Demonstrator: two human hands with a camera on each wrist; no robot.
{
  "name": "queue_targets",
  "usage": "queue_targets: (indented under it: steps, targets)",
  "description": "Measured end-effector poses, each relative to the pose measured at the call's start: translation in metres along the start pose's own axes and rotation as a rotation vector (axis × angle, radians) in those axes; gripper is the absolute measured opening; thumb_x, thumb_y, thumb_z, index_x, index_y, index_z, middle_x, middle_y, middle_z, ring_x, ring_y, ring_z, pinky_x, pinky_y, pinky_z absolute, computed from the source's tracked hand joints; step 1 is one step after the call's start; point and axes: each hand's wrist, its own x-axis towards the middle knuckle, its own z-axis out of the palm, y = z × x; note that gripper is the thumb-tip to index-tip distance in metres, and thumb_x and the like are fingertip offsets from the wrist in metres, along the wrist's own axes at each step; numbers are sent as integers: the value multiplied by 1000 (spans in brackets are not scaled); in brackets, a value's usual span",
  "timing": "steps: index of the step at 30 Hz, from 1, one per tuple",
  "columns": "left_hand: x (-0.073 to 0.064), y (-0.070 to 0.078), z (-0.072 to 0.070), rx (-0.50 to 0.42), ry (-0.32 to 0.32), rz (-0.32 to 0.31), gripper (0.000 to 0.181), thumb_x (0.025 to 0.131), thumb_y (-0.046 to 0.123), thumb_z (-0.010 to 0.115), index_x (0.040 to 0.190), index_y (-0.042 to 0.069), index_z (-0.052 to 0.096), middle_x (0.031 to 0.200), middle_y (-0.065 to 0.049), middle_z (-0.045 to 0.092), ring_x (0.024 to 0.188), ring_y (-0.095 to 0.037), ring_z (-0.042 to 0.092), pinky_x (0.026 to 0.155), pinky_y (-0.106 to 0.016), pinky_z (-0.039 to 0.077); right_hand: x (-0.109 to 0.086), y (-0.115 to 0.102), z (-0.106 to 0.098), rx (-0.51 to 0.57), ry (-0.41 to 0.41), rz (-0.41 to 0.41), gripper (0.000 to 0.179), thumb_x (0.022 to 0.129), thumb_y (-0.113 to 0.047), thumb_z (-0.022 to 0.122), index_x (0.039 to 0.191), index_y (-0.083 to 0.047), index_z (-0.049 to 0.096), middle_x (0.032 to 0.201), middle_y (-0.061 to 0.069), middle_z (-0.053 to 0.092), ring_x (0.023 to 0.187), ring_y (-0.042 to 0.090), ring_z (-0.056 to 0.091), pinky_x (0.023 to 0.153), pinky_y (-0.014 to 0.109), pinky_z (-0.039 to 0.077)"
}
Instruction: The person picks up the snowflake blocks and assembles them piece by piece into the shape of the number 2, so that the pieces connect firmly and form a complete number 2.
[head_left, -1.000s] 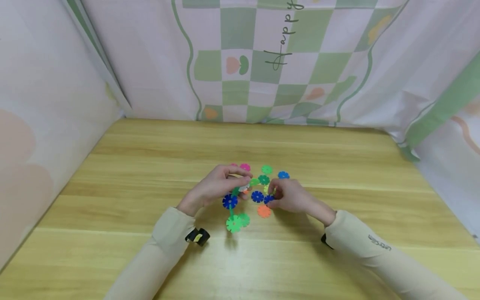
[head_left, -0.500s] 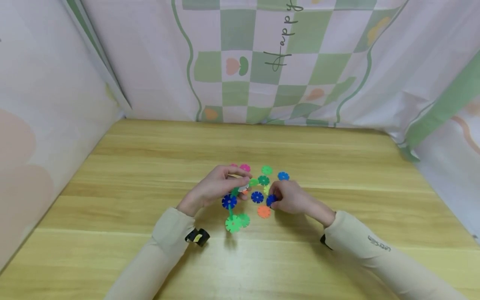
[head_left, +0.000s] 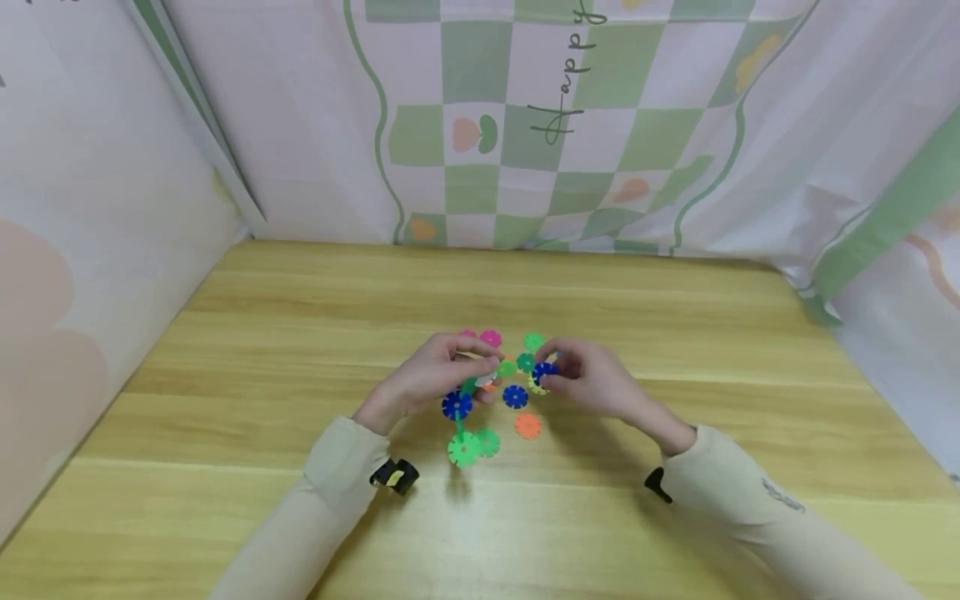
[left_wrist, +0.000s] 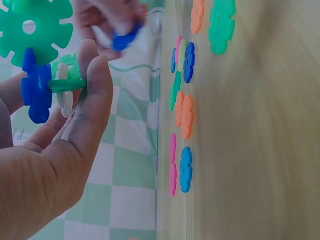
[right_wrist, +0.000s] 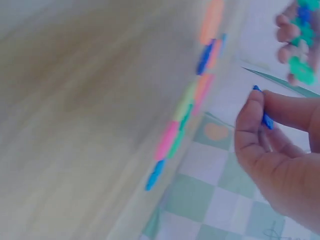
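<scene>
In the head view, my left hand (head_left: 431, 379) holds a joined chain of notched plastic snowflake discs between thumb and fingers. The chain includes a blue disc (left_wrist: 37, 90), a green disc (left_wrist: 35, 30) at one end, and a white disc (left_wrist: 64, 90) near the fingertips. My right hand (head_left: 596, 379) pinches a single dark blue snowflake disc (right_wrist: 266, 112) by its edge, raised off the table and apart from the chain. Fingers partly hide the chain's middle in the head view.
Loose snowflake discs lie flat on the wooden table (head_left: 300, 317) around the hands: a dark blue disc (head_left: 515, 397), an orange disc (head_left: 528, 426), a pink disc (head_left: 491, 338), a green disc (head_left: 534, 342) and several others. A patterned curtain (head_left: 502, 158) hangs behind the table.
My right hand has picked up the dark blue disc from beside the other blue one and moved it up and slightly away. The left hand stays nearly still with the chain.
</scene>
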Motion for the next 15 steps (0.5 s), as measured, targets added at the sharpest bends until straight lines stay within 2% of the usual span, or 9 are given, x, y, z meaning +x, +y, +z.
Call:
queue_targets:
  steps: [4,10,15]
  targets:
    - [0,-2,-2,-5,-1,-11,30,98,13,56,123,-4,59,104,-29,62,69,-20,68,78,-45,56,-2,-8,-1,166,50,-22,18,90,-2,63,108,1,62,86,18,67,73,31,67,62,39,56]
    - [1,-3,-3,24,-1,-17,34,96,13,58,125,-5,57,114,-29,62,74,-21,69,80,-39,56,-1,-12,3,367,51,59,18,93,-2,60,110,6,59,90,24,67,77,35,67,71,43,57]
    - [2,-4,-5,34,31,-5,31,95,12,60,123,-3,60,117,-23,63,75,-21,69,79,-37,56,1,-10,7,437,32,98,21,95,-4,59,113,6,57,89,25,66,77,38,66,72,44,57]
